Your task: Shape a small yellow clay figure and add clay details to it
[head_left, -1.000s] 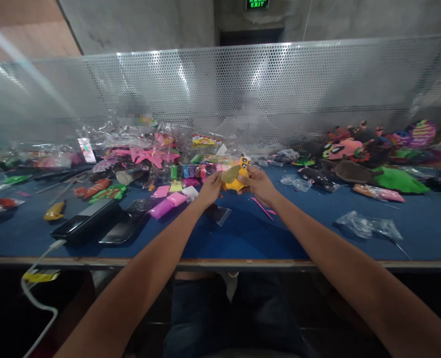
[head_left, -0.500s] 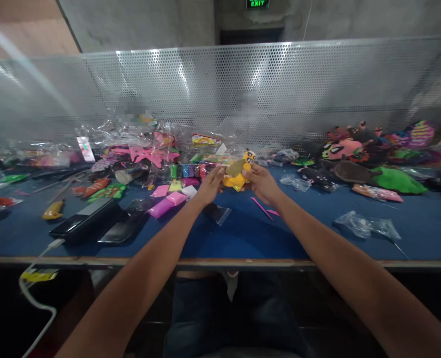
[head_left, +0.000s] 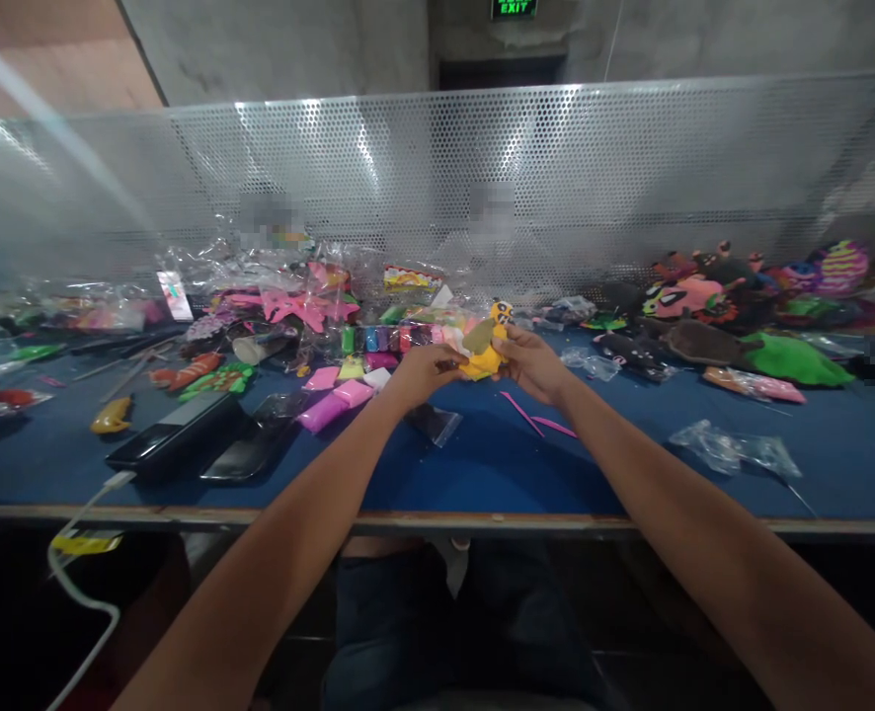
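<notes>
As the blue, flat surface [head_left: 482, 484] stretches before me, my right hand [head_left: 533, 363] and left hand [head_left: 427, 375] flank a yellow, clay-like figure with an olive patch and black-marked head [head_left: 486, 348], raised above it. Its long axis leans from 7 to 1 o'clock, head uppermost. My right grip, the nearer, pinches its side, the body at 10 o'clock. From my left it lies at 2 o'clock; whether those fingertips pinch or merely touch, I cannot tell. Two thin pink strips [head_left: 521, 413] rest at 5 o'clock from it.
</notes>
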### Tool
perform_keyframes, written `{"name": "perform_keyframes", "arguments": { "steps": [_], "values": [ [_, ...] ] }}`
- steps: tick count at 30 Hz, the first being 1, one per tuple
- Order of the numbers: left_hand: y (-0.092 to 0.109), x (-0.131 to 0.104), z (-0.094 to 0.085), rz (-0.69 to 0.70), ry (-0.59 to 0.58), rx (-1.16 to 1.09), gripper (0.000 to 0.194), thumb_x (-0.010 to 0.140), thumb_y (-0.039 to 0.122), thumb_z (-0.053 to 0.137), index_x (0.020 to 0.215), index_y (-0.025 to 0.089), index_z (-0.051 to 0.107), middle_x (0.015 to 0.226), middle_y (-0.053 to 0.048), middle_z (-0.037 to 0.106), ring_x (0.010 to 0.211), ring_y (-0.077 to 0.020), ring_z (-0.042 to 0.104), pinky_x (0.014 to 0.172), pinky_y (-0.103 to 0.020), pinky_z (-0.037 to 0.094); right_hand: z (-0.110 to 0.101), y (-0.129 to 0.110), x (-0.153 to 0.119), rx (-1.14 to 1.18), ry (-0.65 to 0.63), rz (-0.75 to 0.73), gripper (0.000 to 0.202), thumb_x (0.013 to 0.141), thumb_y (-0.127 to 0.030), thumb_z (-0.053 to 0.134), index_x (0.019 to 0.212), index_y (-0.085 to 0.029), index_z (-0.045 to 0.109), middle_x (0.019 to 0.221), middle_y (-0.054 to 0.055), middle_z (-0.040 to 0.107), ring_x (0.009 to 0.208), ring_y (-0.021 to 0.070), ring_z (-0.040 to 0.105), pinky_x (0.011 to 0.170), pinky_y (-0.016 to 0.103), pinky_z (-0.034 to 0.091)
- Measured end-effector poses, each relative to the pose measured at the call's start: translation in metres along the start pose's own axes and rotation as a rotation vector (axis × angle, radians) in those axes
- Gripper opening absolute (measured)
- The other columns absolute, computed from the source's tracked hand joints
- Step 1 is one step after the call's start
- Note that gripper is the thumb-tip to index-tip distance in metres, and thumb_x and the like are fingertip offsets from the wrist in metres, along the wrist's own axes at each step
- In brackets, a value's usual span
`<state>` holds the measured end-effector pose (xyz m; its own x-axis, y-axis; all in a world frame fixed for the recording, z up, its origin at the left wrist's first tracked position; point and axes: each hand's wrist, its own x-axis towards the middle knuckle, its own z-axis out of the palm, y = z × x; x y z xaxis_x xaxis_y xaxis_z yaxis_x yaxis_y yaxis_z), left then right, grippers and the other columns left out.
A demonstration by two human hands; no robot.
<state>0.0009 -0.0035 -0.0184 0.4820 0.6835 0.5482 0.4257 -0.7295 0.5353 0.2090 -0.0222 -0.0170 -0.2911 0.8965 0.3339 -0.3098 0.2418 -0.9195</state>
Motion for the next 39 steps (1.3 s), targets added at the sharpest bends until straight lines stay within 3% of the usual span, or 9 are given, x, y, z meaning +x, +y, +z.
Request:
{"name": "perform_keyframes", "arguments": {
  "steps": [5,10,14,18,24,27,31,34,39],
  "values": [
    [0.000,-0.002,-0.002,0.025,0.005,-0.038,0.036,0.074,0.028,0.075,0.110,0.021,0.073,0.113,-0.008,0.072,0.095,-0.0192,0.067,0.090,-0.032,0.051,-0.001,-0.002,0.000,-0.002,0.025,-0.013,0.038,0.066,-0.042,0.084,0.093,-0.021,0.068,0.087,0.002,0.072,0.065,0.0132,0.064,0.048,0.022,0.053],
    [-0.007,0.001,-0.005,0.014,-0.089,0.053,0.020,0.083,0.027,0.066,0.099,0.023,0.077,0.104,-0.007,0.075,0.097,-0.0211,0.067,0.094,-0.034,0.048,-0.002,-0.001,0.000,-0.027,0.020,-0.003,0.038,0.065,-0.043,0.084,0.091,-0.020,0.068,0.086,0.003,0.072,0.065,0.0136,0.064,0.048,0.022,0.054],
    [-0.010,0.002,-0.006,0.047,-0.140,0.108,0.023,0.085,0.032,0.064,0.102,0.024,0.077,0.109,-0.007,0.074,0.099,-0.0223,0.068,0.096,-0.034,0.047,-0.001,-0.002,-0.001,-0.033,0.043,0.004,0.038,0.065,-0.043,0.084,0.091,-0.020,0.068,0.088,0.003,0.072,0.069,0.0141,0.064,0.048,0.022,0.054],
    [-0.012,-0.001,-0.001,-0.010,-0.097,0.044,0.040,0.077,0.039,0.072,0.114,0.024,0.073,0.114,-0.007,0.074,0.094,-0.0216,0.068,0.093,-0.034,0.049,-0.001,-0.003,-0.001,-0.021,0.058,-0.003,0.037,0.065,-0.044,0.084,0.089,-0.021,0.068,0.085,0.001,0.071,0.066,0.0124,0.063,0.047,0.020,0.053],
    [-0.011,-0.002,0.002,0.005,-0.016,-0.125,0.027,0.081,0.038,0.068,0.098,0.020,0.077,0.102,-0.008,0.076,0.092,-0.0199,0.068,0.087,-0.031,0.050,-0.002,-0.003,0.000,-0.015,0.056,-0.002,0.039,0.064,-0.044,0.084,0.092,-0.021,0.067,0.086,0.002,0.071,0.068,0.0136,0.064,0.046,0.020,0.052],
    [-0.006,-0.002,0.003,-0.072,-0.013,-0.265,0.035,0.080,0.044,0.068,0.102,0.018,0.074,0.101,-0.009,0.075,0.079,-0.0167,0.067,0.076,-0.028,0.050,-0.001,-0.003,0.000,0.004,0.061,-0.020,0.040,0.064,-0.045,0.084,0.093,-0.022,0.067,0.089,0.002,0.072,0.070,0.0140,0.066,0.046,0.020,0.053],
    [0.004,-0.002,0.010,-0.361,-0.001,-0.598,0.045,0.089,0.053,0.052,0.102,0.013,0.068,0.080,-0.008,0.073,0.055,-0.0127,0.063,0.056,-0.024,0.048,0.004,-0.001,-0.001,-0.004,0.046,-0.046,0.043,0.064,-0.045,0.084,0.097,-0.024,0.066,0.090,0.002,0.072,0.077,0.0166,0.068,0.046,0.020,0.053],
    [0.010,0.000,0.017,-0.547,0.142,-0.647,0.043,0.090,0.053,0.049,0.090,0.013,0.065,0.058,-0.002,0.064,0.044,-0.0130,0.058,0.046,-0.024,0.045,0.012,0.005,0.000,-0.010,0.012,-0.037,0.047,0.060,-0.044,0.087,0.098,-0.023,0.067,0.092,0.003,0.073,0.077,0.0177,0.069,0.046,0.021,0.054],
    [0.017,0.001,0.026,-0.553,0.313,-0.651,0.036,0.086,0.048,0.057,0.071,0.016,0.061,0.051,0.001,0.055,0.034,-0.0077,0.045,0.035,-0.021,0.035,0.024,0.014,0.002,-0.057,-0.061,-0.003,0.049,0.059,-0.043,0.088,0.098,-0.020,0.069,0.093,0.005,0.075,0.073,0.0170,0.069,0.050,0.024,0.058]
  ]
}}
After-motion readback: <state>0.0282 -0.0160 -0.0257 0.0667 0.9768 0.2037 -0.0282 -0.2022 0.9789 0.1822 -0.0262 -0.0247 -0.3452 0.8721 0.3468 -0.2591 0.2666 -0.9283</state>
